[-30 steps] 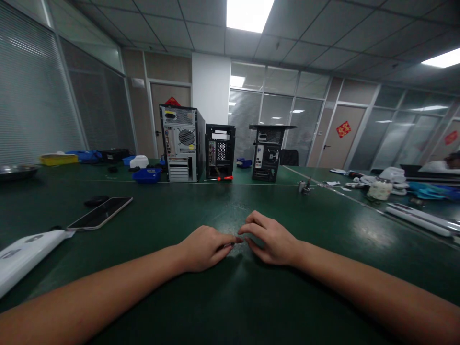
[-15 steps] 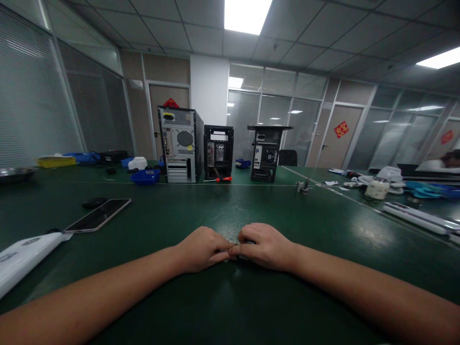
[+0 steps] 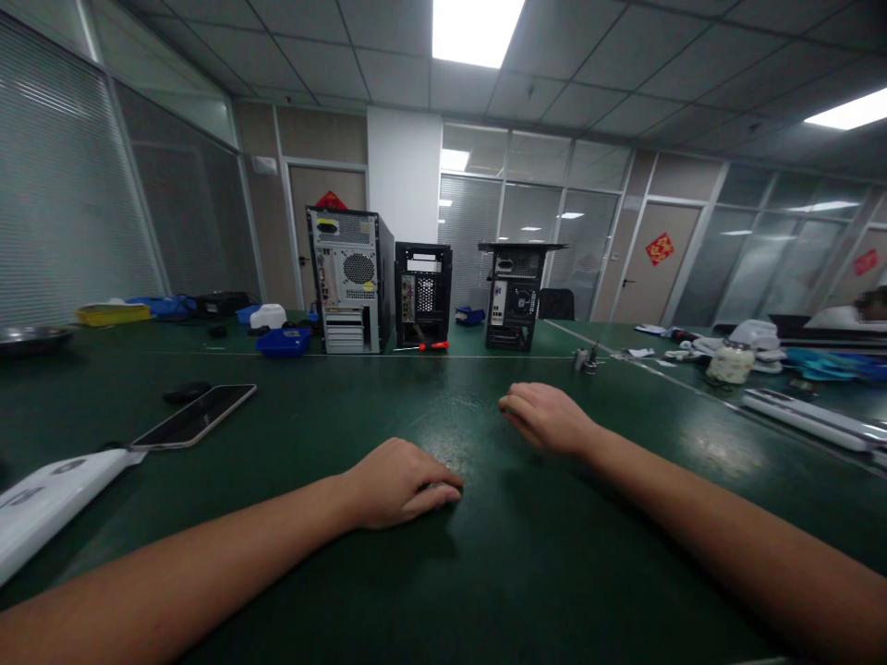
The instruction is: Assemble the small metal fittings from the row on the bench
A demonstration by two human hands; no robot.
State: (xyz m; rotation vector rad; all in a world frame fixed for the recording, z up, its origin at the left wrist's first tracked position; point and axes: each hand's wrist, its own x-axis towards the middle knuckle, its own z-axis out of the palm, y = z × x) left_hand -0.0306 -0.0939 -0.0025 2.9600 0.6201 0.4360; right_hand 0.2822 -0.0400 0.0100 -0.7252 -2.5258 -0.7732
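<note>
My left hand point(image 3: 402, 482) lies palm down on the green table point(image 3: 527, 554), fingers curled together over something small that I cannot make out. My right hand point(image 3: 547, 417) is raised a little off the table, farther away and to the right, its fingers curled loosely with the tips hidden. Beyond both hands, three computer cases stand upright in a row: a grey one point(image 3: 348, 279), a black one point(image 3: 423, 294) and another black one point(image 3: 516, 296). A red-handled screwdriver point(image 3: 431, 345) lies in front of the middle case.
A phone point(image 3: 194, 416) and a white device point(image 3: 48, 494) lie at the left. A blue tray point(image 3: 283, 341) sits near the grey case. Small metal parts point(image 3: 586, 359), a jar point(image 3: 724, 363) and a long white bar point(image 3: 804, 417) lie at the right. A person sits far right.
My right hand has pulled away from the left hand, moving up and to the right. The left hand stays on the same spot on the table.
</note>
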